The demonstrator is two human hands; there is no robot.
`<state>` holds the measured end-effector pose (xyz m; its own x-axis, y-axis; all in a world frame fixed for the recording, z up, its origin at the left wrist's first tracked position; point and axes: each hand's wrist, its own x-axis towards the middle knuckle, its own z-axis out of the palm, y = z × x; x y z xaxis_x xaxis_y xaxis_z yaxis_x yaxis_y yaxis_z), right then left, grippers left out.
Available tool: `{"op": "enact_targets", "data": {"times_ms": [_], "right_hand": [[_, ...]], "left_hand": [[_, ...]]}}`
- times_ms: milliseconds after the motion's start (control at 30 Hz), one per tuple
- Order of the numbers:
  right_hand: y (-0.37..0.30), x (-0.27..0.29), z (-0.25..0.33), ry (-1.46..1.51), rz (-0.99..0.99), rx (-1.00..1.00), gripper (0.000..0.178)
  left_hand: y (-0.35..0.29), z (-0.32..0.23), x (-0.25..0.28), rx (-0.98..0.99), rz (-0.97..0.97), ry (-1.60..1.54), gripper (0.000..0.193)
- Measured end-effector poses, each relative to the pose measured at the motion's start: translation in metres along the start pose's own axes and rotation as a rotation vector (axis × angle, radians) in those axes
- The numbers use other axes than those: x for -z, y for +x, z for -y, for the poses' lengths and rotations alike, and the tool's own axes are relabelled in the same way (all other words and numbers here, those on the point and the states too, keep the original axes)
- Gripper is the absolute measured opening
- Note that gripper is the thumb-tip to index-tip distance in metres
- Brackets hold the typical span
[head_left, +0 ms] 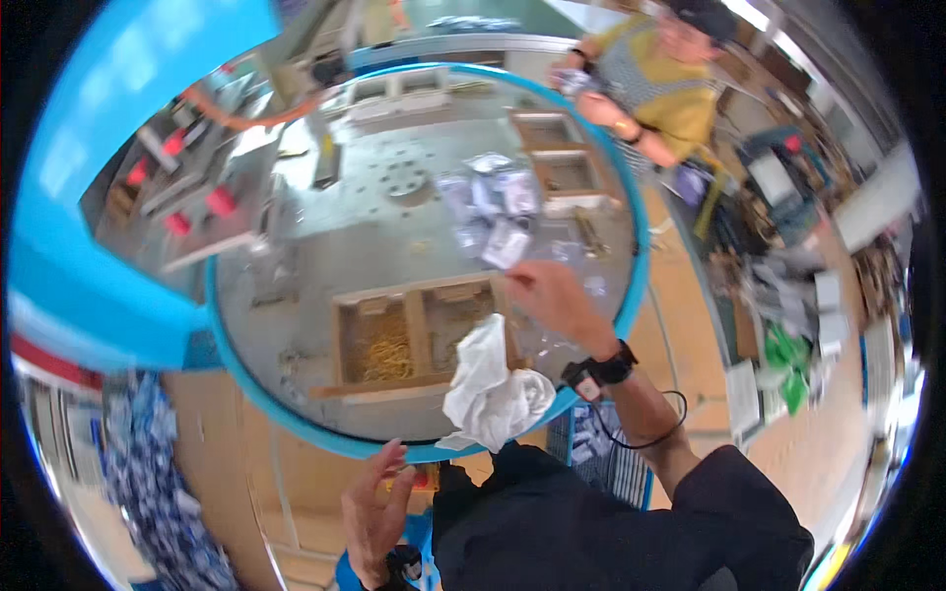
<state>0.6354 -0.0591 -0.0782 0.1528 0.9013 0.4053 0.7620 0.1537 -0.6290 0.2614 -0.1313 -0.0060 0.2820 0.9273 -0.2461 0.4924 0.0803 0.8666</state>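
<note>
My right hand [560, 303] reaches over the round table beside the right end of a wooden divided box [422, 340]. Its blurred fingers look bunched together; anything between them is too small to make out. Small gold-coloured pieces [389, 353] lie in the box's left compartment, and a thinner scatter lies in the right one. A crumpled white cloth [485, 386] hangs over the box's near right corner and the table rim. My left hand [372, 507] is low, off the table's near edge, with thumb and fingers apart and nothing visible in it.
Clear plastic packets [495, 202] are piled on the round table [365, 227] with a blue rim. More wooden boxes [564, 163] stand at the right and far sides. Across the table a person [655, 89] in yellow works. A blue crate [601, 448] stands below the near edge.
</note>
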Motion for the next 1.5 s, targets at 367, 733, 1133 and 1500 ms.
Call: {"op": "enact_targets", "data": {"times_ms": [367, 733, 1133, 1500], "right_hand": [[-0.059, 0.011, 0.152, -0.027, 0.207, -0.035, 0.013], [-0.169, 0.013, 0.16, 0.251, 0.38, -0.436, 0.025], [0.011, 0.116, -0.134, 0.053, -0.055, -0.355, 0.018], [0.239, 0.14, -0.355, -0.459, -0.527, 0.147, 0.041]], "left_hand": [[0.021, 0.014, 0.049, -0.348, 0.294, 0.158, 0.041], [0.037, 0.042, 0.042, -0.118, 0.508, 0.206, 0.049], [0.073, -0.075, -0.065, -0.118, 0.341, 0.239, 0.044], [0.097, -0.146, -0.151, 0.099, 0.171, 0.269, 0.04]]}}
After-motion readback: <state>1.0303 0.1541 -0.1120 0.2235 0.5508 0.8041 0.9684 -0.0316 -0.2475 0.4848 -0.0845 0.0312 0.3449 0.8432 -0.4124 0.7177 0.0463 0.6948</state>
